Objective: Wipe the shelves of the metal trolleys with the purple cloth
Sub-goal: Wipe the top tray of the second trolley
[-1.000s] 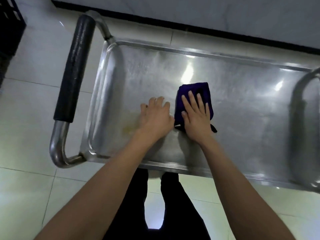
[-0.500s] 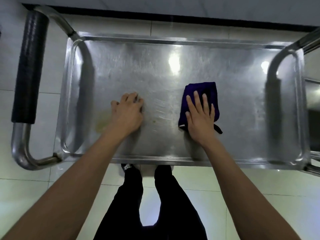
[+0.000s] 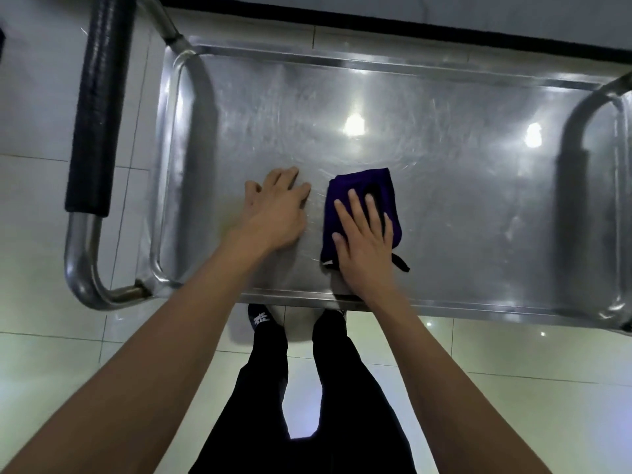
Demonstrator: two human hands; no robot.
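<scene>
- Below me, the pale tiled floor (image 3: pixel 41 131) spreads under everything, with a dark strip along the far wall.
- On that floor stands the metal trolley; its top shelf (image 3: pixel 444 200) is a scratched steel tray with a raised rim, showing two bright light reflections.
- At the trolley's left end a bent tube carries the handle (image 3: pixel 97 111), wrapped in black padding.
- Near the bottom edge, my legs in black trousers (image 3: pixel 266 388) stand just beside the tray's near rim.
- My right hand (image 3: pixel 364 237) lies flat with straight, spread fingers, pressing down on the cloth.
- My left hand (image 3: pixel 273 208) rests on the bare steel just beside the cloth, fingers bent a little, holding nothing.
- Under my right hand, the purple cloth (image 3: pixel 362 181) is folded on the shelf's near middle, a dark tag poking out beside my wrist.
</scene>
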